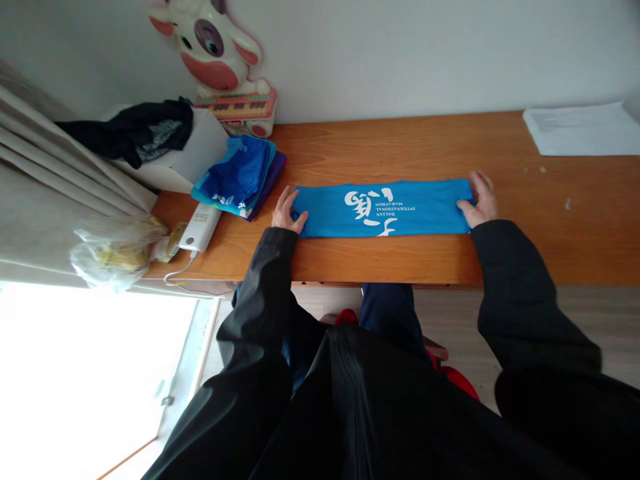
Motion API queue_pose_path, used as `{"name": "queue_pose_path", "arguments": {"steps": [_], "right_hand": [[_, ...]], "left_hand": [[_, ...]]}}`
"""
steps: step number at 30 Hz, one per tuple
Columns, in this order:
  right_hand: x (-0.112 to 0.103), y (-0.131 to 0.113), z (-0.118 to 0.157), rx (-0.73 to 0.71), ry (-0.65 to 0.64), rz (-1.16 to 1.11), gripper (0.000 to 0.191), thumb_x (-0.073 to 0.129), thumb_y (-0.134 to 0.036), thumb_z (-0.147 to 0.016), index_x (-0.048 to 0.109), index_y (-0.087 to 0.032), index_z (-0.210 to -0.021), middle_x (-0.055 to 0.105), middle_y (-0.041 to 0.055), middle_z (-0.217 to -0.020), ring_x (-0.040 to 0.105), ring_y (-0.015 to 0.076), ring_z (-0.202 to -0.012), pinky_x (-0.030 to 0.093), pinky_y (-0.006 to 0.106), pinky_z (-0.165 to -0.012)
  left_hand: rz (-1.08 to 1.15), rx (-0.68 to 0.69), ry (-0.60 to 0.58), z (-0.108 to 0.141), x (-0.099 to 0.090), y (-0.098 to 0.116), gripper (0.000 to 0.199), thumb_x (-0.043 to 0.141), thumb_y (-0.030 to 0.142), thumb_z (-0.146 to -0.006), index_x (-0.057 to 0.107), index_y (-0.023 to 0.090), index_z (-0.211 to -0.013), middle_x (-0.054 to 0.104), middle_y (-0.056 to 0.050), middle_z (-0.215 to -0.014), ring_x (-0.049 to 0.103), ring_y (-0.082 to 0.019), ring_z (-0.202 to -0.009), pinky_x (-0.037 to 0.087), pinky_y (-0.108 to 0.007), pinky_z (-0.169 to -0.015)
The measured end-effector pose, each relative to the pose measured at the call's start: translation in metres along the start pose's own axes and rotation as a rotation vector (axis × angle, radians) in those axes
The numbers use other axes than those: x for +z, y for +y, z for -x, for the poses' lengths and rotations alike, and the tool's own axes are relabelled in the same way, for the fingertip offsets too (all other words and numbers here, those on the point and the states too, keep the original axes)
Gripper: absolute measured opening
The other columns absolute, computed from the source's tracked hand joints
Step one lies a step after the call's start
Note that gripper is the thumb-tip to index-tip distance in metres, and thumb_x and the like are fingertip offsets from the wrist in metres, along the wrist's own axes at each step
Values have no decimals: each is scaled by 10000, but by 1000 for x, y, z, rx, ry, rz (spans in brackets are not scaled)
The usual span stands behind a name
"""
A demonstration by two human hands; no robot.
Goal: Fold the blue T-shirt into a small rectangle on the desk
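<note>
Although the blue cloth (325, 210) lies as a long strip in the head view, its ends depend on the hands; the left hand (289, 212) is at one end and the right hand (479, 201) at the other, each with the thumb apart from the fingers and resting on the fabric; whether the fingertips pinch it from beneath cannot be told. An uneven pull could skew the strip or ruck up its white print (367, 205); a finger slipping off an end could let a layer loosen. Leftward travel is the tightest, since the folded clothes (240, 175) sit near the left hand, with the white device (200, 227) and its cable (181, 270) farther left; the front edge of the table (380, 263) runs close below the strip, so a drag toward the body could bring it over; bare wood gives room behind, and more to the right, up toward the white sheets (580, 130).
</note>
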State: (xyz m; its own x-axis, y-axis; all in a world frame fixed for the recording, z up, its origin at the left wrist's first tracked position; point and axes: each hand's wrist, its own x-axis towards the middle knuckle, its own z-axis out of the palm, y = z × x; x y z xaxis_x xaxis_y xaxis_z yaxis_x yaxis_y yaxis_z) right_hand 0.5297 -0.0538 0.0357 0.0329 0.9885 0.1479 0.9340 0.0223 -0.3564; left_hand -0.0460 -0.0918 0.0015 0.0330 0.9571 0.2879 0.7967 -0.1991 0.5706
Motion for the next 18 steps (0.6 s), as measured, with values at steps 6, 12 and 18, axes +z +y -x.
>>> {"name": "queue_pose_path", "arguments": {"steps": [6,12,18], "right_hand": [[-14,-7,2,-82,-36,32,698,568,-444,-1086,545,-142,-1715,401,176,-1839,362,312,-1710,286,553,-1392],[21,-123,15,-402,-132,-3,678,476,-550,-1138,495,-343,-1784,402,11,-1854,368,413,-1707,281,690,-1381],[96,-200,22,-472,-138,44,773,359,-486,-1169,164,-321,-1899,273,-23,-1899,225,425,-1766,145,737,-1416]], "left_hand": [[-87,-67,-155,-7,10,-5,863,796,611,-918,617,185,-1648,443,-214,-1823,436,-453,-1693,358,-696,-1386],[-228,-20,-72,-16,60,92,610,624,407,-1052,655,253,-1641,482,-99,-1820,181,-454,-1788,2,-760,-1445],[-192,9,-139,-21,100,140,707,520,422,-1099,476,219,-1775,341,-89,-1886,205,-394,-1793,48,-689,-1468]]}}
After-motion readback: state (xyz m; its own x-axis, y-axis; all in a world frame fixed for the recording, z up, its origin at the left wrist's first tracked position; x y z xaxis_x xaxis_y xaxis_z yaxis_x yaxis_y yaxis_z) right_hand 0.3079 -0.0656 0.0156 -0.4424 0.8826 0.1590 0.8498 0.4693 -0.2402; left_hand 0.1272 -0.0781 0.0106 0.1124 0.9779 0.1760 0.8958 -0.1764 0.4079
